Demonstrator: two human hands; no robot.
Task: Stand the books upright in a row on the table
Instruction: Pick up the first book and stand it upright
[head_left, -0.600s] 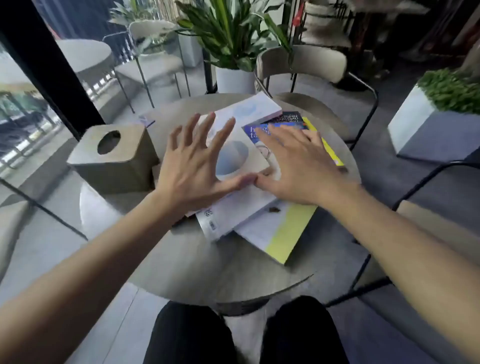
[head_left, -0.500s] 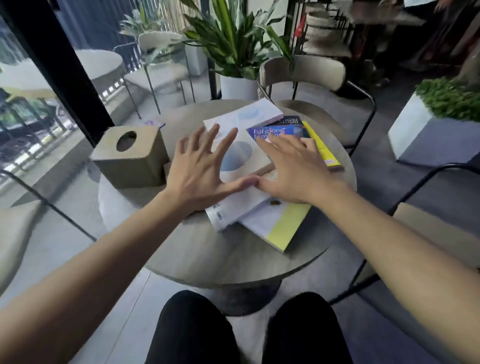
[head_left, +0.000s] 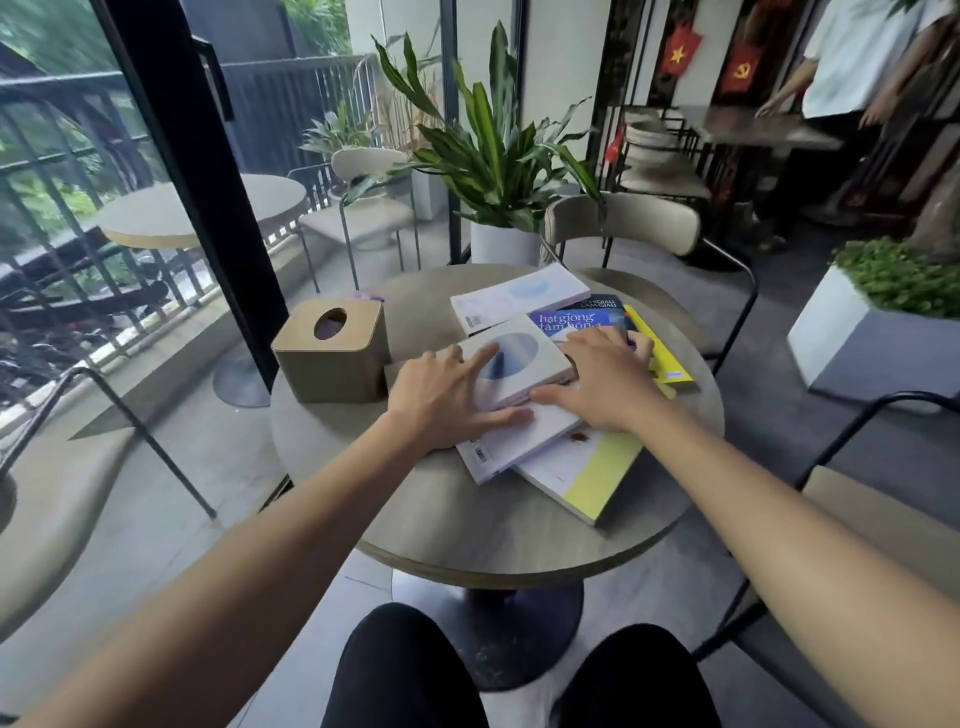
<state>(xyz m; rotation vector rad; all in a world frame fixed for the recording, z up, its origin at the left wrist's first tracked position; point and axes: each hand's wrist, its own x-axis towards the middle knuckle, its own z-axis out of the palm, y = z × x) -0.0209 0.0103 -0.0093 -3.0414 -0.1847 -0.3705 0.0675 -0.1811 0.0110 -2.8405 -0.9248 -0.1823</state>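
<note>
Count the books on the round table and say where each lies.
6 visible: a white book at the far side, a blue book, a dark book under it, a yellow book right, the circle-cover book between both hands, and a yellow-striped book nearest. More may be hidden.

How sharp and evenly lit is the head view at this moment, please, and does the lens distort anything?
Head view: daylight from the glass door on the left, soft with no hard shadows; book titles on the blue book readable, both hands mostly sharp, the left hand slightly smeared; the frame's edges blur, and wide-angle stretch bows the door frame and forearms.
</note>
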